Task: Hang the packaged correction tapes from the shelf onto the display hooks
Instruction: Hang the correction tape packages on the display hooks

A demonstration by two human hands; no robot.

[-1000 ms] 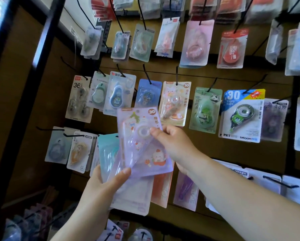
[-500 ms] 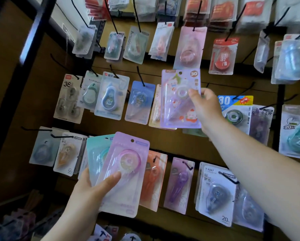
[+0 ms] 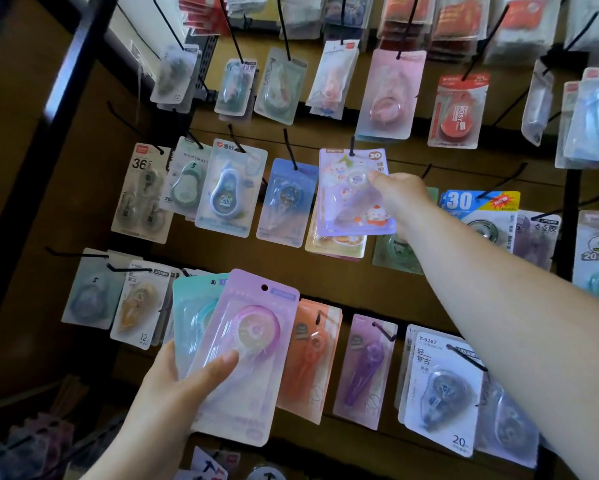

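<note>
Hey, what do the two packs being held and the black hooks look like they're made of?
The pink pack and lilac pack look like glossy printed card behind a clear plastic blister: glare on the front, tape wheels showing through. The black hooks are thin straight dark rods, probably coated metal wire; the finish is too blurred to be sure.

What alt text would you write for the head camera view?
A person's right grip holds a lilac cartoon package at a black hook on a display wall of correction tapes. The left grip, lower down, holds a pink package over a teal package.
</note>
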